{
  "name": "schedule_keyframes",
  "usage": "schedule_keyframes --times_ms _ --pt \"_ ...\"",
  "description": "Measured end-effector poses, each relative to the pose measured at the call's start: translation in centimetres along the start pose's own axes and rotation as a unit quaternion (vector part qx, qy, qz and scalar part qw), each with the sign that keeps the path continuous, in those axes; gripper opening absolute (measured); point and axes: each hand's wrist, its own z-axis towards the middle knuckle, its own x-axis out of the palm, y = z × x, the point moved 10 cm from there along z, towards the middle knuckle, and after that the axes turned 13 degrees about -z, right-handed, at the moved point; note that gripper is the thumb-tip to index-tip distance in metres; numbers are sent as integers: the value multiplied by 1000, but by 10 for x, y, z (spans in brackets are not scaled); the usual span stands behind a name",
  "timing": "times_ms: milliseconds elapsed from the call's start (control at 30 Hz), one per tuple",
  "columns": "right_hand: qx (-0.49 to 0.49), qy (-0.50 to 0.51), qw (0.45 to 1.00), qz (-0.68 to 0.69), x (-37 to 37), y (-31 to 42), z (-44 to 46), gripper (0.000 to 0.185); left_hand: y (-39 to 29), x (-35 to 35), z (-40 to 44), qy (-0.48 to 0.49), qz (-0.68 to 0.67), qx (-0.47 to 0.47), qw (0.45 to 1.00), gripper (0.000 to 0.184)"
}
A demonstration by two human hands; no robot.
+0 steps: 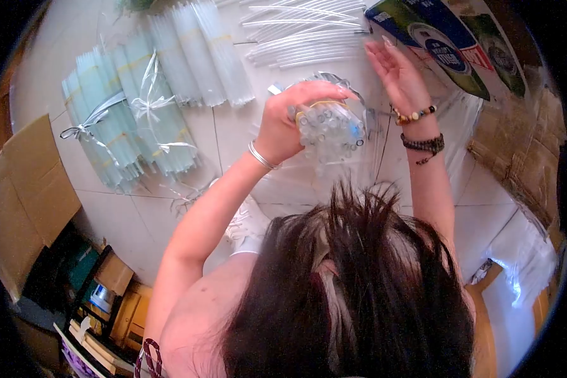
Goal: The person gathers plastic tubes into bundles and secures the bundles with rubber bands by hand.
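My left hand is wrapped round a bundle of clear plastic tubes, whose round open ends face me. A yellowish rubber band shows near the top of the bundle, and a small blue patch lies among the tube ends. To the right, my right hand is apart from the bundle, palm up with loosely spread fingers and nothing in it. Beyond both hands, loose thin white tubes lie side by side on the tiled floor, a few crossing the others.
Several banded tube bundles lie at the upper left, some tied with white ribbon. A printed carton and brown cardboard stand at the right. Another cardboard flap is at the left. Dark hair hides the lower middle.
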Motion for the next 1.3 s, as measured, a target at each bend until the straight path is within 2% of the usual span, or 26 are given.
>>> schedule_keyframes --times_ms 133,233,300,367,467,533,733,833,933,967,1300 --pt "-105 -26 983 -148 39 57 -55 31 10 -1 -1 3 -42 -20 999 37" --pt "-170 -2 950 -263 64 90 -91 30 13 -1 -3 7 -58 -28 998 61" --pt "-208 18 929 -305 77 103 -110 27 12 1 -2 17 -17 -38 999 71" --pt "-229 27 919 -319 87 115 -127 26 9 5 -1 33 65 -54 996 70" --pt "-261 46 900 -347 103 127 -144 24 7 -2 -3 2 -11 -22 1000 39" --pt "-269 55 890 -363 109 132 -151 23 7 -1 -2 11 28 -7 1000 32" --pt "-260 43 892 -367 111 139 -157 21 1 -2 -2 8 43 27 999 29" --pt "-332 93 808 -478 122 144 -165 25 3 -4 -2 2 29 35 999 30" --pt "-364 162 710 -581 140 144 -178 33 8 -6 -3 -8 15 12 1000 28" --pt "-369 171 704 -582 144 142 -179 37 10 -6 -3 -11 12 2 1000 27" --pt "-452 192 656 -574 156 132 -184 29 4 -10 -2 -8 -4 -11 1000 33"
